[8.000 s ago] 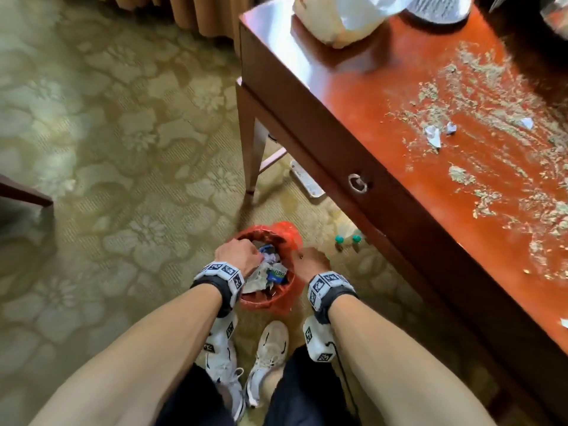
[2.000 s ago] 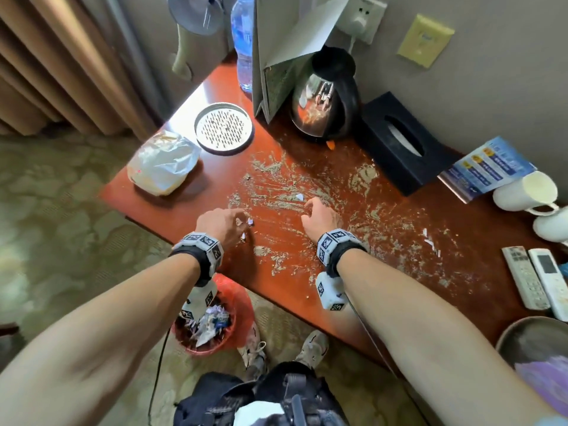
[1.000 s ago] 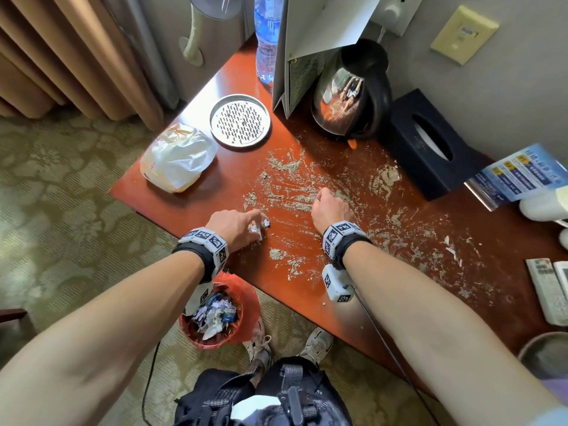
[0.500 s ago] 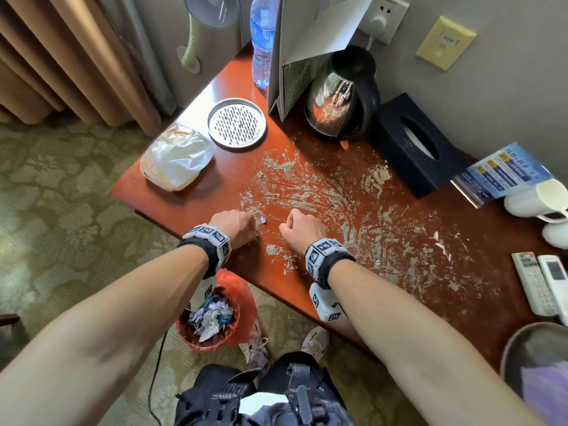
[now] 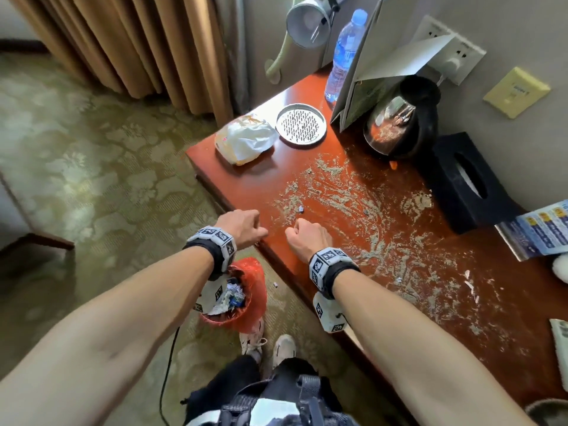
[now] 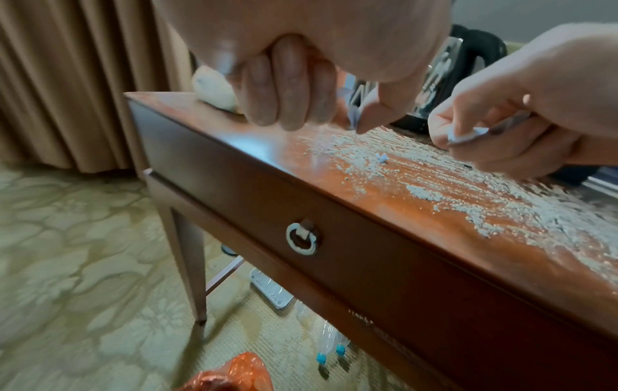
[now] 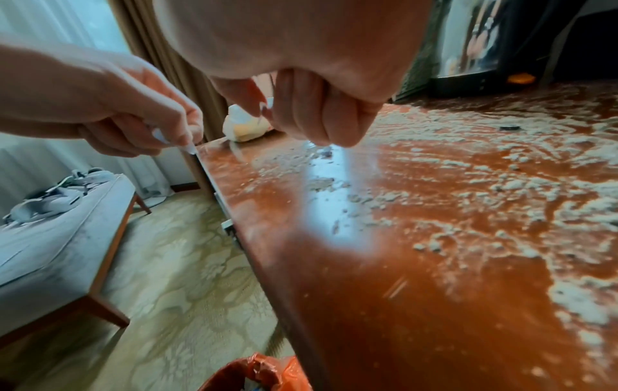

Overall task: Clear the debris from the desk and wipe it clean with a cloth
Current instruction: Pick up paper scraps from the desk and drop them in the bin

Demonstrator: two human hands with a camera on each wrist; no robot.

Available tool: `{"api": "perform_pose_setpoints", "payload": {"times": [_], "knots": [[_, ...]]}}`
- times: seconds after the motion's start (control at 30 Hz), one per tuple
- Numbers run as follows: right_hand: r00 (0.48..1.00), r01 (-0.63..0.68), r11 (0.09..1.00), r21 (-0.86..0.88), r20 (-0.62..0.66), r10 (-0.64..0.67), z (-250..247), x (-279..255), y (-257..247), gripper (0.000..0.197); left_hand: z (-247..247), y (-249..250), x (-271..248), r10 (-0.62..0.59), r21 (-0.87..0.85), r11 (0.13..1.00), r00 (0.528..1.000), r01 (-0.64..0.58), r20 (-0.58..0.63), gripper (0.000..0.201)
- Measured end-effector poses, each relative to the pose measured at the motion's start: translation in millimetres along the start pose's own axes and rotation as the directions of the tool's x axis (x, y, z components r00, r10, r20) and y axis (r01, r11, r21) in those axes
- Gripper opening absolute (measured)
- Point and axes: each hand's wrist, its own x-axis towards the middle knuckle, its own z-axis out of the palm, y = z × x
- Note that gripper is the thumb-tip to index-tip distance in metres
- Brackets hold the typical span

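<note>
A: Head view. Left hand [image 5: 242, 227] hangs at the table's [image 5: 246, 182] front edge, fingers curled. Right hand [image 5: 309, 238] is over the top just inside that edge, also curled. Debris [image 5: 353, 204], pale crumbs, is smeared across the middle of the table toward the back. One small scrap [image 5: 300, 209] lies just beyond the right knuckles.
B: Bin?
A: Bin [image 5: 233, 299] with an orange liner, on the floor below the front edge, under the left wrist.
B: Left wrist view?
A: Left fingers [image 6: 291, 87] are folded to the palm, and thumb and forefinger pinch a small pale paper bit [image 6: 354, 116] above the left front corner. The right hand [image 6: 521, 111] pinches a white paper bit [image 6: 465, 135] over the crumbs [image 6: 434, 193].
B: Right wrist view?
A: Right fingers [image 7: 321, 113] curl in tight; what they hold is barely visible here. The left hand [image 7: 133, 111] pinches a white sliver [image 7: 190, 148] at the table edge. Crumbs [image 7: 501, 211] cover the top to the right.
</note>
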Motion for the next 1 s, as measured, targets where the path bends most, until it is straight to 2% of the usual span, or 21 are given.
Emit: {"api": "perform_pose_setpoints", "payload": {"times": [0.2,0.37,0.6,0.8,0.87,1.0], "knots": [[0.998,0.042,0.999,0.015,0.052,-0.043,38.3,-29.0,-25.0,0.028,24.1,-39.0,-52.7,-0.089,-0.077,0.993,0.995,0.086,-0.037,0.021],[0.994,0.017,0.998,0.056,0.111,-0.023,83.1,-37.0,-48.5,0.025,47.5,-89.0,-63.0,-0.110,-0.133,0.985,0.994,0.109,0.000,0.023],[0.966,-0.206,0.974,0.096,0.179,0.186,169.4,-27.8,-69.7,0.025,106.6,-158.9,-46.3,-0.021,-0.135,0.990,0.993,0.038,0.120,0.023],[0.903,-0.430,0.845,0.319,0.159,0.399,239.0,-8.0,-67.5,0.027,151.9,-206.7,-27.5,0.014,-0.144,0.990,0.990,0.006,0.140,0.022],[0.887,-0.461,0.833,0.306,0.185,0.423,261.0,-2.6,-60.7,0.027,170.3,-215.4,-22.5,0.007,-0.102,0.995,0.987,0.010,0.162,0.024],[0.895,-0.439,0.849,0.293,0.228,0.384,302.5,14.7,-47.5,0.037,210.0,-226.7,-8.0,0.016,-0.027,1.000,0.985,-0.011,0.174,0.024]]}}
